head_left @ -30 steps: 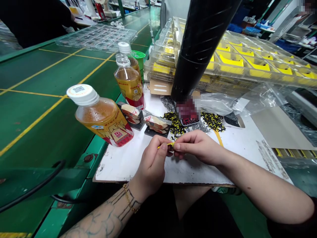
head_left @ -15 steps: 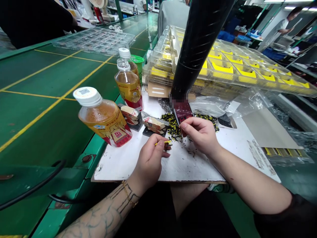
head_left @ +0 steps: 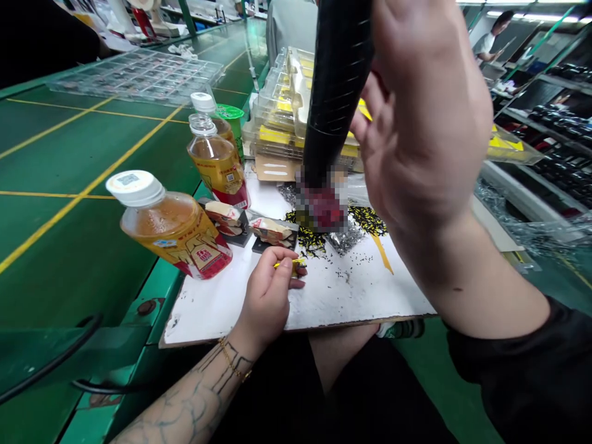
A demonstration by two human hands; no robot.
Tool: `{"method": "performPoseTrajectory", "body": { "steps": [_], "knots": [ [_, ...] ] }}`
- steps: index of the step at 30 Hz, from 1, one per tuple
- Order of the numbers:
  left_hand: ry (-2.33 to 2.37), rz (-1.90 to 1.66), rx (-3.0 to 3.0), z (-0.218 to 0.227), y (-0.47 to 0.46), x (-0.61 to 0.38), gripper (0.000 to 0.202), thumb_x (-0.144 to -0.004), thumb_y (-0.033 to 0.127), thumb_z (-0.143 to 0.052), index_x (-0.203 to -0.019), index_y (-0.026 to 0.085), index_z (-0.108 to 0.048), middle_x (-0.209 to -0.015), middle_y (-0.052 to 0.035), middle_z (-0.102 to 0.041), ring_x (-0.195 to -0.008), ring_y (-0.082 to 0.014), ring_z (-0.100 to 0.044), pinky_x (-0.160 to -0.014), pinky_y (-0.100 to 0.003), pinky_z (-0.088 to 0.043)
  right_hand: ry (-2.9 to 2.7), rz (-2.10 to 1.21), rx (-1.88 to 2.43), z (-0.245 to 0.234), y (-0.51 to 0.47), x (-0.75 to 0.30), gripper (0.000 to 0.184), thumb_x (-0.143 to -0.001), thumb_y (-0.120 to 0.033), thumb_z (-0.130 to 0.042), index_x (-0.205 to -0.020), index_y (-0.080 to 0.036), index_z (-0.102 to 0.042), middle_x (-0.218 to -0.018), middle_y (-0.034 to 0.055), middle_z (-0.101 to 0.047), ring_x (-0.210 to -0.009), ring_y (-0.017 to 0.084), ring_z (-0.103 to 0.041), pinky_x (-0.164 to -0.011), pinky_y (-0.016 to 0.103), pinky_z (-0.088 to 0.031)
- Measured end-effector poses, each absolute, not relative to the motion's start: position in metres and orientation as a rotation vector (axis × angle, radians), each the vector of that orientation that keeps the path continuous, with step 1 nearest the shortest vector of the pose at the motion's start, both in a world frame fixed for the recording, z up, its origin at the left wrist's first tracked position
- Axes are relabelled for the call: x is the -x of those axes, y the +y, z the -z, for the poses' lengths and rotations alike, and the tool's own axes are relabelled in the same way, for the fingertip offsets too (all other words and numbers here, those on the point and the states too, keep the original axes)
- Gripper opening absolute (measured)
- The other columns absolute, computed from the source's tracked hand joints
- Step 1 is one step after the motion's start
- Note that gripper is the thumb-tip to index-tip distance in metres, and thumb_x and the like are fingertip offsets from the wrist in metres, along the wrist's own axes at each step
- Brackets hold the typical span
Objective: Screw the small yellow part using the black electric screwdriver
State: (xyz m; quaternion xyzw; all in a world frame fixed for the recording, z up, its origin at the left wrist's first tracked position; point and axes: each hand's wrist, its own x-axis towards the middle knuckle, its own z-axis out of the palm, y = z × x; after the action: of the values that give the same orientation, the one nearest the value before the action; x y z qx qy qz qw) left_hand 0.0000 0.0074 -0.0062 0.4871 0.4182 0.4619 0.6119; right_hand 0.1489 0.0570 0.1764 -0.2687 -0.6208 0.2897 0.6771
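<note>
My left hand [head_left: 268, 293] is closed over the front of the white board [head_left: 324, 305]. Between its thumb and fingers is a small yellow piece [head_left: 285, 264] with dark bits by its end. My right hand [head_left: 425, 117] is raised close to the camera, beside a thick black tube [head_left: 337, 86]. Some of its fingers show bent near the tube; the rest are cut off or blurred. Small black and yellow parts [head_left: 370, 221] lie heaped on the board, next to a clear bag [head_left: 345, 239] of tiny dark bits. An orange-yellow strip [head_left: 383, 254] lies nearby.
Drink bottles [head_left: 173, 231] and wrapped snacks [head_left: 272, 231] on dark blocks stand at the left. A green-lidded cup [head_left: 231, 117] is behind them. Stacked clear trays [head_left: 277, 132] with yellow pieces rise at the back. A green conveyor [head_left: 92, 148] runs along the left.
My right hand has left the parts heap and risen toward the camera. The view has turned slightly right. My left hand keeps its hold on the yellow piece.
</note>
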Motion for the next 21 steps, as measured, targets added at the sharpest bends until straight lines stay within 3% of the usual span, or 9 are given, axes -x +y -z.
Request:
{"method": "performPoseTrajectory", "body": {
  "steps": [2, 3, 5, 7, 9, 12, 15, 21],
  "knots": [
    [0.971, -1.053, -1.131, 0.006, 0.008, 0.0, 0.024, -0.099, 0.042, -0.054, -0.104, 0.019, -0.058, -0.093, -0.0027, -0.062, -0.086, -0.0173, -0.066, -0.069, -0.029, -0.06, -1.464, -0.669, 0.543, -0.187, 0.062, -0.144, 0.031, -0.1, -0.043, -0.052, -0.109, -0.014, -0.046, -0.11, 0.0043, -0.059, -0.109, 0.012, -0.062, -0.099, 0.024, -0.054],
    [0.973, -1.05, -1.137, 0.006, 0.008, 0.0, 0.024, -0.099, 0.042, -0.054, -0.104, 0.019, -0.058, -0.093, -0.0028, -0.062, -0.086, -0.0173, -0.066, -0.069, -0.029, -0.06, -1.482, -0.684, 0.547, -0.187, 0.062, -0.143, 0.029, -0.098, -0.04, -0.056, -0.105, -0.013, -0.046, -0.104, 0.0037, -0.059, -0.098, 0.011, -0.064, -0.091, 0.025, -0.057],
    [0.972, -1.045, -1.147, 0.005, 0.008, 0.0, 0.024, -0.1, 0.042, -0.053, -0.104, 0.019, -0.058, -0.094, -0.0029, -0.062, -0.086, -0.0173, -0.067, -0.07, -0.029, -0.06, -1.537, -0.759, 0.594, -0.179, 0.057, -0.147, 0.027, -0.094, -0.03, -0.061, -0.109, -0.012, -0.048, -0.091, 0.0008, -0.057, -0.077, 0.009, -0.062, -0.074, 0.025, -0.057],
    [0.966, -1.05, -1.149, 0.004, 0.007, -0.001, 0.025, -0.1, 0.043, -0.052, -0.104, 0.019, -0.057, -0.095, -0.003, -0.062, -0.086, -0.017, -0.067, -0.07, -0.029, -0.059, -1.56, -0.859, 0.617, -0.163, 0.049, -0.153, 0.039, -0.089, -0.022, -0.061, -0.124, -0.01, -0.05, -0.078, -0.002, -0.055, -0.062, 0.009, -0.058, -0.059, 0.024, -0.052],
    [0.954, -1.053, -1.154, 0.004, 0.005, -0.002, 0.025, -0.101, 0.043, -0.051, -0.105, 0.019, -0.057, -0.094, -0.0028, -0.062, -0.086, -0.0169, -0.067, -0.07, -0.028, -0.059, -1.449, -0.963, 0.77, -0.142, 0.039, -0.162, 0.053, -0.084, -0.017, -0.057, -0.136, -0.014, -0.048, -0.08, -0.0012, -0.06, -0.064, 0.008, -0.058, -0.063, 0.023, -0.049],
    [0.94, -1.019, -1.192, 0.004, 0.001, -0.002, 0.024, -0.101, 0.044, -0.052, -0.107, 0.02, -0.056, -0.093, -0.0028, -0.063, -0.086, -0.018, -0.068, -0.071, -0.029, -0.058, -1.283, -0.981, 0.903, -0.111, 0.025, -0.174, 0.064, -0.073, -0.011, -0.055, -0.136, -0.022, -0.046, -0.079, -0.0024, -0.061, -0.063, 0.008, -0.057, -0.063, 0.024, -0.049],
    [0.944, -0.957, -1.234, 0.006, 0.0, 0.0, 0.024, -0.102, 0.043, -0.05, -0.11, 0.022, -0.056, -0.093, -0.004, -0.067, -0.088, -0.0192, -0.069, -0.075, -0.031, -0.057, -1.212, -0.886, 0.964, -0.089, 0.015, -0.186, 0.049, -0.07, -0.015, -0.053, -0.119, -0.022, -0.052, -0.064, -0.0049, -0.05, -0.051, 0.008, -0.049, -0.055, 0.025, -0.044],
    [0.928, -0.96, -1.169, 0.0, 0.003, -0.002, 0.022, -0.099, 0.039, -0.052, -0.106, 0.019, -0.058, -0.093, -0.0055, -0.068, -0.088, -0.0205, -0.07, -0.074, -0.031, -0.056, -1.147, -0.717, 1.011, -0.074, 0.012, -0.203, 0.027, -0.075, -0.027, -0.058, -0.099, -0.021, -0.047, -0.058, -0.0058, -0.044, -0.044, 0.008, -0.043, -0.051, 0.027, -0.041]
  ]
}}
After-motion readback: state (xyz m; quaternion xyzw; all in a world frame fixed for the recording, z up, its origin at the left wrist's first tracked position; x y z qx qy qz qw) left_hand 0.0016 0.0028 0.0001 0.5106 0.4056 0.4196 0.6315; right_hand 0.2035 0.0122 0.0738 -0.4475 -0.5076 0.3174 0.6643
